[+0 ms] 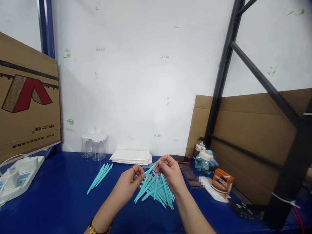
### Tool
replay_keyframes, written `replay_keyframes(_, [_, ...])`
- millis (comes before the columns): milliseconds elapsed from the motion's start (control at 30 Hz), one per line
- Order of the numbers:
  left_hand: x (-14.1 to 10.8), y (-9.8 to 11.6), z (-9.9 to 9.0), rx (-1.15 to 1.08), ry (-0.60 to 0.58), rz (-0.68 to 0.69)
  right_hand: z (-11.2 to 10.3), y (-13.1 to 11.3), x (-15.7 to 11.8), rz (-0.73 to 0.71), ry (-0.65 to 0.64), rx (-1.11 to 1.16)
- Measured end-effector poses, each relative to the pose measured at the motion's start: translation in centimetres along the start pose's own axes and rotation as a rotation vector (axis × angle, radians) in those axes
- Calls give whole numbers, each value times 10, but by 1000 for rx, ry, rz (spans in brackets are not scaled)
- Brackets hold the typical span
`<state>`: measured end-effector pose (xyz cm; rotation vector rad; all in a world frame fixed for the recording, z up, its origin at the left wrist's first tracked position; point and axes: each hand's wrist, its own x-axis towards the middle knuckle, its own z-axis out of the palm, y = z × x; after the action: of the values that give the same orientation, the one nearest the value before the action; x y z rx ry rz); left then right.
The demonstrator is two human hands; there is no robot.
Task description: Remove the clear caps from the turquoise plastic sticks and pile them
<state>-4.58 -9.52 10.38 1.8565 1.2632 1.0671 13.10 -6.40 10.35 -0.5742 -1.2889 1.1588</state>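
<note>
Between my two hands is a slim teal stick [150,169] with what looks like a translucent tip. My left hand [133,178] pinches its near end between thumb and fingers. At the other end, the fingers of my right hand [169,170] are closed on the pale, see-through tip; whether that is a separate cap cannot be made out. Beneath the hands lies a loose pile of similar teal sticks [158,191], pointing various ways, some with greyish translucent ends. Farther left, several more teal sticks [99,177] lie side by side on the blue tabletop [65,201].
Two clear lidded jars [98,149] and a white stack [131,156] stand along the wall. On the right are a phone [190,175], a teal bottle [204,162], an orange box [222,183] and a black rack post [285,172]. A power strip [21,177] lies far left.
</note>
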Motion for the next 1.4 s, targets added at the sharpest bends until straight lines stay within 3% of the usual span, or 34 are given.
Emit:
replay_keyframes(367, [3,-21,13,3,9,5,2,17,-6,33,-8,-14])
replay_keyframes(867, [0,-19,17,-89,-25,-39,4,23,-8,32,3,-36])
replay_keyframes(1067, [2,-7,14,-159,-98,-23,14,-2,4,24,-38,-124])
replay_keyframes(1233, [5,14,13,-290,-57,76,34,-23,16,41,-198,-161])
replay_keyframes(1300, [5,7,9,-239,-32,96,27,-14,17,29,-229,-193])
replay_keyframes(1400, [10,-34,-18,62,92,58,-5,18,22,87,-100,-269])
